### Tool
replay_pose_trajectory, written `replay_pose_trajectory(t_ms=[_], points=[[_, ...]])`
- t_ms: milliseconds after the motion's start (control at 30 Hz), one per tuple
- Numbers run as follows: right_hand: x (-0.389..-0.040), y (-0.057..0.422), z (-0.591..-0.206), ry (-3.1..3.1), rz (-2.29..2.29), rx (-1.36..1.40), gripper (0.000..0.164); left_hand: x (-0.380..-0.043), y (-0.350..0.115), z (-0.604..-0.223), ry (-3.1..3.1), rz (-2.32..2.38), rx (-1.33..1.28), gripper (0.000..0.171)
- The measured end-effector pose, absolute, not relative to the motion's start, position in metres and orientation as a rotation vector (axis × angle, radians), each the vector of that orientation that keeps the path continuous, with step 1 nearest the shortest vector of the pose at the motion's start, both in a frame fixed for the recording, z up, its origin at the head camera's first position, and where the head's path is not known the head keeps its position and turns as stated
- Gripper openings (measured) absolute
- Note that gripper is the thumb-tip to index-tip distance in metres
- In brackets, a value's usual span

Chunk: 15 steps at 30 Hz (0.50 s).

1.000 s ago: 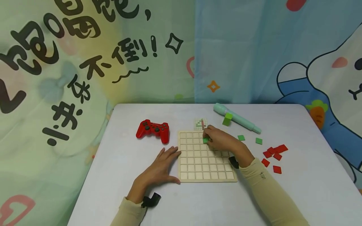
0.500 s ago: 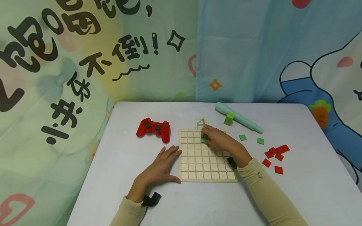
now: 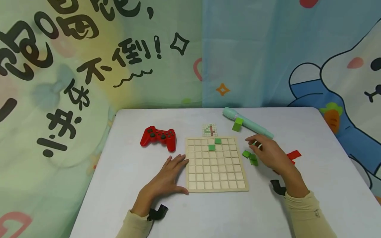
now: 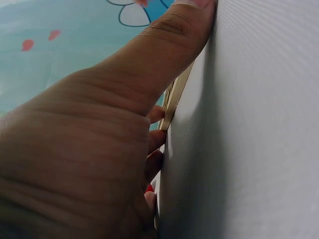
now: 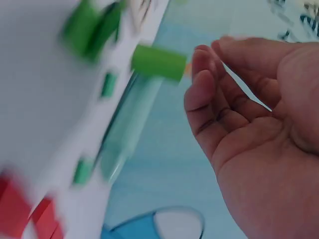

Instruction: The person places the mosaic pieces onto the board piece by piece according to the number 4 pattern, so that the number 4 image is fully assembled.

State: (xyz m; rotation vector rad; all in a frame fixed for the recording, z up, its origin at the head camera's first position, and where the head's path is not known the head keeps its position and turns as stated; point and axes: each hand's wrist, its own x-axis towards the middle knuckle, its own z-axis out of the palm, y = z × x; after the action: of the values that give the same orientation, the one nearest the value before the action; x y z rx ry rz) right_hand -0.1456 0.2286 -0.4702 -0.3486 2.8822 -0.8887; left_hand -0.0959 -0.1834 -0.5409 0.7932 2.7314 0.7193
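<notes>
A wooden grid board [image 3: 217, 191] lies flat on the table, with two green square tiles set in its upper cells, one tile [image 3: 218, 141] higher and another [image 3: 211, 147] lower left. My left hand [image 3: 166, 178] rests beside the board's left edge, fingers spread and touching it; the left wrist view shows the thumb [image 4: 149, 64] close to the tabletop. Right of the board, my right hand [image 3: 269, 153] hovers over loose green tiles [image 3: 253, 157], its fingers loosely bent. In the right wrist view nothing shows between the fingertips [image 5: 202, 87].
Behind the board lies a small pattern card [image 3: 209, 130]. A red game controller [image 3: 158, 137] sits at the back left. At the back right are a mint-green microphone-like stick [image 3: 253, 125] and a green block [image 3: 237, 124]. Red tiles [image 3: 294, 154] are partly hidden by the right hand.
My right hand has let go of the lower green tile on the board and moved right, uncovering both green tiles and several loose ones beside the board. The left hand stays put.
</notes>
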Motion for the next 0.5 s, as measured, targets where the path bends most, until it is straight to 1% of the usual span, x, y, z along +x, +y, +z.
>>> replay_pose_trajectory(t_ms=[100, 167, 333, 500], points=[[-0.139, 0.245, -0.477, 2.892, -0.902, -0.270, 0.031, -0.095, -0.186, -0.538, 2.735, 0.735, 0.801, 0.118], [-0.138, 0.249, -0.484, 2.886, -0.881, -0.269, 0.031, -0.095, -0.187, -0.538, 2.734, 0.734, 0.797, 0.118], [-0.144, 0.244, -0.499, 2.847, -0.845, -0.340, 0.034, -0.095, -0.188, -0.538, 2.738, 0.742, 0.788, 0.119], [-0.145, 0.238, -0.505, 2.810, -0.798, -0.281, 0.041, -0.095, -0.184, -0.539, 2.728, 0.759, 0.808, 0.118]])
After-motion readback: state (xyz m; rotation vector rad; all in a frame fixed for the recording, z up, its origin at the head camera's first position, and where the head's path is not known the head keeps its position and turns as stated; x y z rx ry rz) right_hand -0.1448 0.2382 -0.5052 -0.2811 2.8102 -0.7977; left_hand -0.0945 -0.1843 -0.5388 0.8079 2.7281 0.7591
